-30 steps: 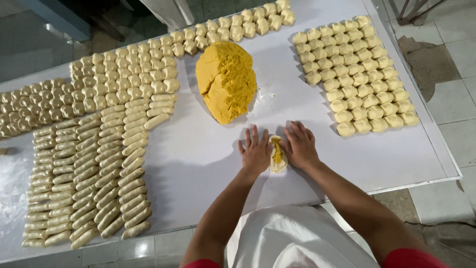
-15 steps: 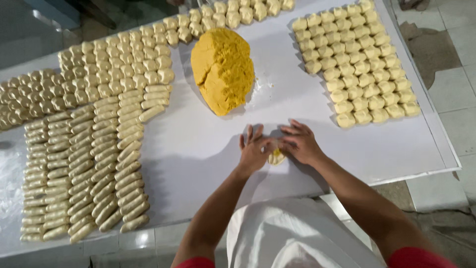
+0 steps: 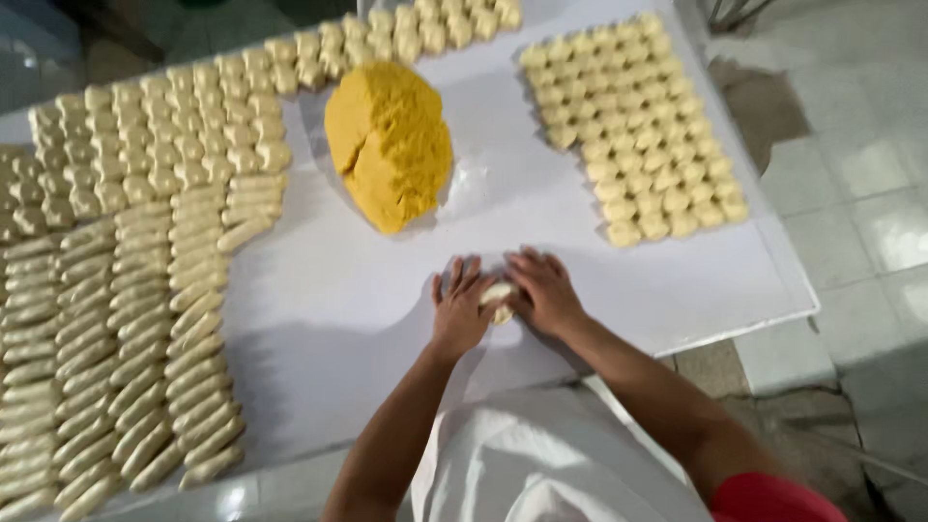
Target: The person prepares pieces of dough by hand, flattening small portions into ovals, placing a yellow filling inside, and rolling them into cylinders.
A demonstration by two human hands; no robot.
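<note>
Bakery: white table (image 3: 677, 290) w/ dough-piece rows (image 3: 633, 116), tiled floor (image 3: 860, 193).
</note>
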